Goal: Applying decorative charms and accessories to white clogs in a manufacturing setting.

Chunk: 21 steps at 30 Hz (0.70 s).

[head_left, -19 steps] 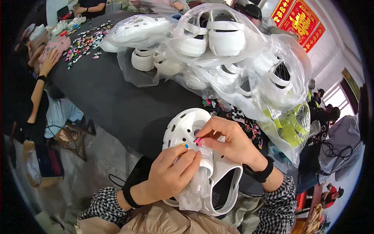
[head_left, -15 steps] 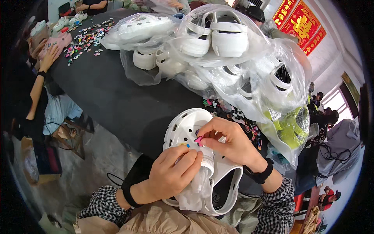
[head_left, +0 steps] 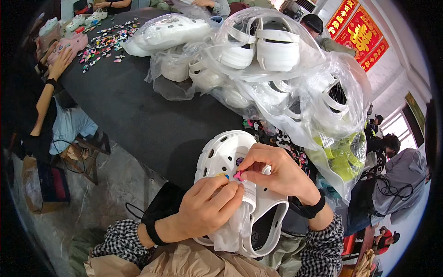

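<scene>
On the dark table, bagged white clogs

The left hand covers the middle of the white clog, so the holes beneath its fingers are hidden. The pink charm is pinched between fingertips and shows only as a sliver; its shape cannot be told. A clear bag under the clog hides part of the heel strap. The right hand blocks the clog's far side. Inside the plastic bags on the desk, the white clogs blur behind creased film, and the green pair is perhaps cut off behind folds. The small charms far off are too small to tell apart.
</scene>
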Each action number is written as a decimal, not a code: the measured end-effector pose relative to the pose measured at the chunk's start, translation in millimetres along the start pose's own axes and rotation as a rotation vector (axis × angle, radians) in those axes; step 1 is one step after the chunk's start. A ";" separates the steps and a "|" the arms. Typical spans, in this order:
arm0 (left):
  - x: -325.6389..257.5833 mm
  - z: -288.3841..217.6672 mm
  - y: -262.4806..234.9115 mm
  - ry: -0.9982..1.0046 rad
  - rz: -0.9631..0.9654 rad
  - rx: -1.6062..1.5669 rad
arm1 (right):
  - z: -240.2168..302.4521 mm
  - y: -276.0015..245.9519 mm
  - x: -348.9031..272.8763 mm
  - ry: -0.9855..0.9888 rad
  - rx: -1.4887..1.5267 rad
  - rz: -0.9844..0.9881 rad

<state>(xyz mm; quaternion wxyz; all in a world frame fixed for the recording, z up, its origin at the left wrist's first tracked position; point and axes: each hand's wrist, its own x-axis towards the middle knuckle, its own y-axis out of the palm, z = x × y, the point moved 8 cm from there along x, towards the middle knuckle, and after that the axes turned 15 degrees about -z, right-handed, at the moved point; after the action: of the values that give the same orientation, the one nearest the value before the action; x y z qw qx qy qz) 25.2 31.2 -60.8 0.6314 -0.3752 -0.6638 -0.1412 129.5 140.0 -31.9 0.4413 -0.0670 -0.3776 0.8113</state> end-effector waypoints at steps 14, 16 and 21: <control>0.6 15.0 5.1 -0.159 0.082 -0.057 | 0.9 4.0 0.2 -0.035 -0.012 -0.079; -0.8 14.8 7.1 -0.168 0.096 -0.055 | -6.0 2.6 1.0 0.090 0.013 -0.077; 0.3 18.4 7.3 -0.197 0.097 -0.085 | -2.2 1.8 -5.0 -0.064 -0.008 -0.138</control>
<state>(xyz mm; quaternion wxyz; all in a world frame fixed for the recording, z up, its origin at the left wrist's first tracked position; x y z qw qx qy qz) 16.7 48.5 -65.6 0.5528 -0.4453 -0.6971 -0.1010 132.2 136.8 -35.8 0.4835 -0.0170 -0.3985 0.7792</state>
